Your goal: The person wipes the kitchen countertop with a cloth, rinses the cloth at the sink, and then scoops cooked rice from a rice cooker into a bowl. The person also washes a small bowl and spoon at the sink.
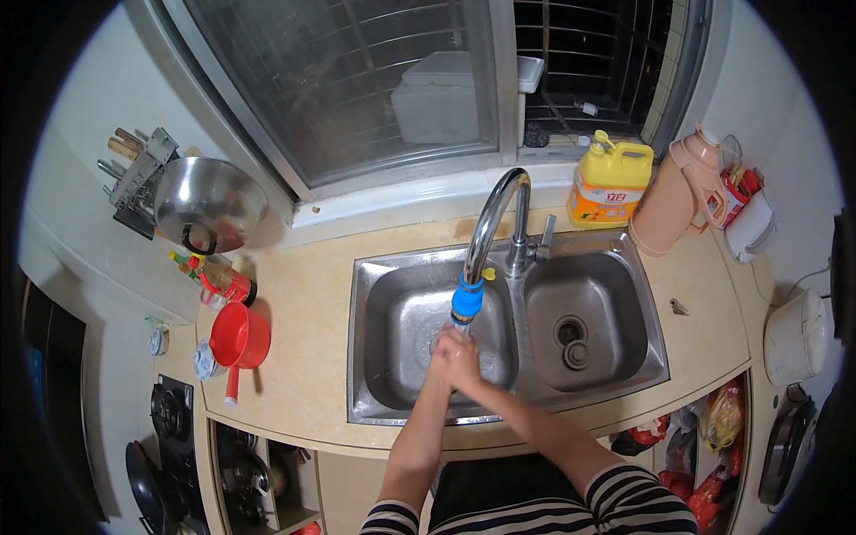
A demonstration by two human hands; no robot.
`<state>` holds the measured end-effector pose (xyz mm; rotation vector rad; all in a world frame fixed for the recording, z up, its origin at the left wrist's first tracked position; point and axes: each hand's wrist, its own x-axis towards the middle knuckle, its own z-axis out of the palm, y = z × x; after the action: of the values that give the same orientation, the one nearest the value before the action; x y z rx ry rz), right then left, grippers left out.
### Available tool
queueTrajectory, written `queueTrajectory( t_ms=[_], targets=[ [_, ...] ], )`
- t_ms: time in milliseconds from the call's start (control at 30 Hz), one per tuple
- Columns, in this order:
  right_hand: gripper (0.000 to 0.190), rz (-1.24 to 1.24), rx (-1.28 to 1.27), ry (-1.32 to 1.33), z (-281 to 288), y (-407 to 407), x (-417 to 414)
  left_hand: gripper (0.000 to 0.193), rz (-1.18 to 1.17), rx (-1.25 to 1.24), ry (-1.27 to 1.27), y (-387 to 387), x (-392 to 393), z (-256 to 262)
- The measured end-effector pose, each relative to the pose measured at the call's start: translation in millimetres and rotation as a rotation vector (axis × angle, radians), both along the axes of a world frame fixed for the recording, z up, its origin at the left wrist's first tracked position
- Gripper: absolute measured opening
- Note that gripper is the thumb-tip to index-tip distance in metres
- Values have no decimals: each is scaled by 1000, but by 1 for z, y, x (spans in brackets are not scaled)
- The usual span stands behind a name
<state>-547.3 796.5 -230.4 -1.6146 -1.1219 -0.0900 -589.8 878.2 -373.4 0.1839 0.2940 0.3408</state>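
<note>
My left hand [441, 346] and my right hand [464, 356] are pressed together over the left bowl [401, 321] of a stainless steel double sink. The right overlaps the left, so most fingers are hidden, and I cannot tell whether anything is between the palms. Right above them is the blue nozzle [467, 298] of a curved chrome faucet [493, 207]. Water runs from it onto the hands. The faucet's lever handle [548, 231] stands upright. In the right bowl [595, 294], a round drain strainer [576, 354] lies beside the drain hole.
On the left of the counter stand a red plastic dipper [242, 334], sauce bottles [227, 279] and a large steel basin [208, 200] by a knife rack [142, 175]. A yellow detergent jug [610, 184] and a pink thermos flask [675, 190] are behind the sink at right.
</note>
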Motion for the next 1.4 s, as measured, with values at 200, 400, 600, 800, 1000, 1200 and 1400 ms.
queueTrajectory(
  t_ms=[200, 400, 600, 800, 1000, 1200, 1400],
  targets=[
    [27, -298, 5, 1183, -141, -8, 136, 30, -166, 342, 535, -32, 49, 114],
    [55, 157, 105, 2116, -81, -34, 66, 28, -56, 316, 623, -15, 26, 103],
    [20, 154, 100, 1603, -66, 0, 77, 35, -258, 0, 475, -17, 6, 82],
    [32, 58, -96, 377, -10, -5, 70, 45, -345, -68, 565, -41, 3, 144],
    [30, 191, -245, 92, 27, -18, 45, 45, -41, 32, 568, -29, 26, 140],
    [36, -94, -433, 418, -14, 0, 64, 42, 242, 498, 972, -34, 59, 115],
    [32, -192, -304, 657, -28, 10, 70, 37, 428, 903, 1168, -32, 59, 103]
  ],
)
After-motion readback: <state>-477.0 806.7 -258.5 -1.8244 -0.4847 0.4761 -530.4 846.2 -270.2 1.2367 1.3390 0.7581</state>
